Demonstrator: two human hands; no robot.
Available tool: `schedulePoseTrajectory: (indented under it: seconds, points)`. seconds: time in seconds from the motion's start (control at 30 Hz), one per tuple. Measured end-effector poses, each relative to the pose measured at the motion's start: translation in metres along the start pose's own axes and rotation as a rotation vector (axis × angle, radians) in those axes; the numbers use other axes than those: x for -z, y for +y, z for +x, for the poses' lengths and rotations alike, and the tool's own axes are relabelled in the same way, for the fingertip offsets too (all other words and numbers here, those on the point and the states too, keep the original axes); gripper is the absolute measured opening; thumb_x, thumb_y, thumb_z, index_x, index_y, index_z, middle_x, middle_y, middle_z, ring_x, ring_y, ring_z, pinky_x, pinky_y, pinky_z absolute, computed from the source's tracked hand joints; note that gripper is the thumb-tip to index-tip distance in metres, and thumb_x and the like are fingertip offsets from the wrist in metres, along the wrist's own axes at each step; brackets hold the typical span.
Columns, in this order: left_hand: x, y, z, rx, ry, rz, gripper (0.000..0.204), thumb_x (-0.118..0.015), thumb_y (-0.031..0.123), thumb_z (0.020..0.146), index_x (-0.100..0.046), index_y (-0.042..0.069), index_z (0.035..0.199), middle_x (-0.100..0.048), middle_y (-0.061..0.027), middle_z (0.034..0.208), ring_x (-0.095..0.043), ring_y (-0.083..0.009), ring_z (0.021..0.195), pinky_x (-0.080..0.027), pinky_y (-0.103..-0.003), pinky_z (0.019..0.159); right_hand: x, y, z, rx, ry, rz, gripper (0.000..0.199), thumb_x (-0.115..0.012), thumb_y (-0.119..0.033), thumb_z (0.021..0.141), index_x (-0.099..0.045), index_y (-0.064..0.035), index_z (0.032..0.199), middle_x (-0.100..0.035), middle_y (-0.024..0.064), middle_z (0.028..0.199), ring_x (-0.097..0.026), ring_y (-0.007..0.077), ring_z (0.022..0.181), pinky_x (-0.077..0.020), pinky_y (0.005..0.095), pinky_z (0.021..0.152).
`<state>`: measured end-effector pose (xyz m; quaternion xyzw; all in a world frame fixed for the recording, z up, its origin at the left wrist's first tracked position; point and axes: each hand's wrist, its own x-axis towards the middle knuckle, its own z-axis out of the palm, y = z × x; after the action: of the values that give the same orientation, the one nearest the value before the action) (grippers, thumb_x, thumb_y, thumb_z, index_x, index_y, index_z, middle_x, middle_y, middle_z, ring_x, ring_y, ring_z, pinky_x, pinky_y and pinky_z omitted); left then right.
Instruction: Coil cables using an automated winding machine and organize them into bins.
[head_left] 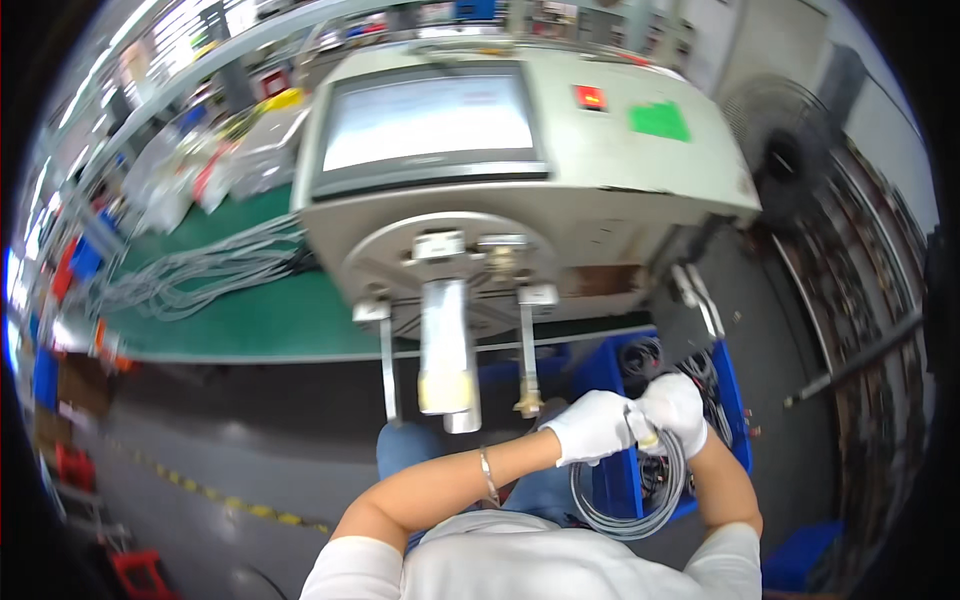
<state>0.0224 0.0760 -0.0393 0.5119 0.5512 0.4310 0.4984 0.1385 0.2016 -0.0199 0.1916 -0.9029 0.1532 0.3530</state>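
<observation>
Just in front of the blue bin (735, 400), we hold the coiled grey cable (630, 500) with our left hand (592, 425) and right hand (675, 408), gloved fingers pinching its bound top; it looks light and floppy, so gripping there keeps the loops together.

A factory assembly floor: a beige winding machine (520, 170) with a screen (428, 125) stands at the green workbench's (250, 320) front edge, grey cable bundles (190, 275) across it, blue parts bins (640, 400) below, yellow-striped floor tape (215, 495).
</observation>
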Motion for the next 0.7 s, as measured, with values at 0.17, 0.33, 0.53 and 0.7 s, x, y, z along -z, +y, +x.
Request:
schedulePoseTrajectory:
  seconds: [0.17,0.33,0.53,0.7]
  points:
    - [0.012,0.041,0.017,-0.291,-0.361,0.168,0.044,-0.056,0.039,0.090,-0.055,0.003,0.115,-0.062,-0.0113,0.101,-0.059,-0.0204,0.091,-0.047,-0.039,0.085,0.043,-0.015,-0.014,-0.310,0.220,0.203,0.009,-0.062,-0.015,0.081,-0.061,-0.0059,0.078,-0.055,0.0044,0.062,-0.054,0.0180,0.049,-0.0413,0.0325,0.044]
    - [0.007,0.044,0.041,-0.375,0.008,-0.277,0.060,-0.064,0.028,0.089,-0.038,0.002,0.136,-0.059,-0.0112,0.103,-0.057,-0.0153,0.087,-0.049,-0.029,0.079,0.062,-0.025,-0.006,-0.844,0.787,0.664,0.020,-0.054,-0.022,0.091,-0.053,-0.0052,0.080,-0.058,0.0042,0.073,-0.054,0.0090,0.053,-0.0401,0.0207,0.040]
    - [-0.016,0.043,0.081,-1.074,0.402,0.156,0.042,-0.073,0.010,0.079,-0.048,0.002,0.111,-0.060,-0.0082,0.092,-0.058,-0.0129,0.079,-0.048,-0.026,0.071,0.071,0.000,0.004,-1.047,0.782,0.624,0.025,-0.057,-0.023,0.090,-0.053,-0.0086,0.070,-0.051,-0.0005,0.057,-0.042,0.0068,0.042,-0.0319,0.0218,0.038]
    - [-0.001,0.035,0.125,-0.712,0.654,-0.167,0.015,-0.068,0.007,0.081,-0.056,0.004,0.089,-0.062,-0.0054,0.084,-0.059,-0.0100,0.079,-0.048,-0.025,0.074,0.065,0.075,-0.022,-0.850,0.513,-0.099,0.011,-0.057,-0.014,0.089,-0.062,-0.0044,0.086,-0.062,0.0034,0.076,-0.061,0.0146,0.071,-0.0517,0.0270,0.068]
